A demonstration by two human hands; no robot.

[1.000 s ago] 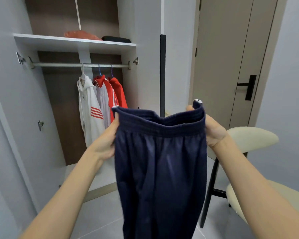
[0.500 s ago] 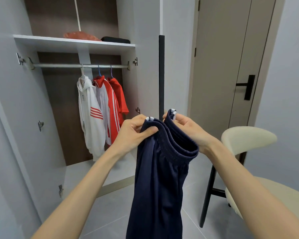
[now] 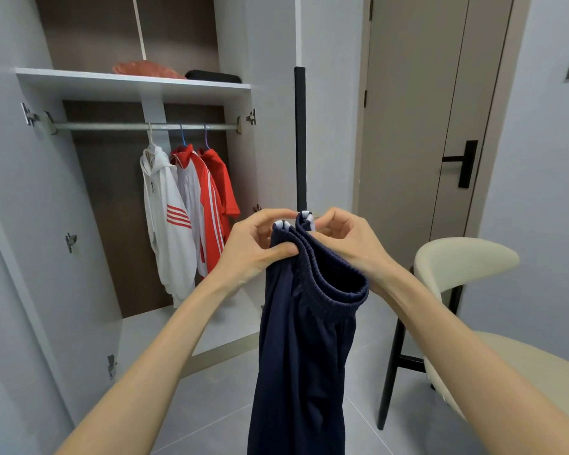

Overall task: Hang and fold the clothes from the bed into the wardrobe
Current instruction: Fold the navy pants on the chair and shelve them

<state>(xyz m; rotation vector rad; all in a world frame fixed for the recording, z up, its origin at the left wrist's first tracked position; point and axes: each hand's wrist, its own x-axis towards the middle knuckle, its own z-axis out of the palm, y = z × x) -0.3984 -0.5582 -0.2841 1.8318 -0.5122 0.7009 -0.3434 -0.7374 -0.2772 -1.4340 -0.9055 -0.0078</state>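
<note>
- While the navy track trousers (image 3: 304,349) hang in mid-air near the open wardrobe (image 3: 268,152), their waistband (image 3: 337,285) is doubled over, with the white-striped side seams almost meeting.
- The left hand (image 3: 260,249) pinches one seam end between thumb and curled fingers. Just beside it, the right hand (image 3: 350,241) pinches the other.
- For a clean fold, I judge the seams should meet squarely and the legs hang aligned before one hand takes both.
- Far left, three jackets (image 3: 191,218) hang on the rail (image 3: 112,127); a cream chair (image 3: 457,261) stands right.

A home bedroom: an open built-in wardrobe (image 3: 138,87) with jackets (image 3: 184,208) on its rail (image 3: 138,127), a room door (image 3: 424,126) to its right, and a cream chair (image 3: 463,264) beside that door.
</note>
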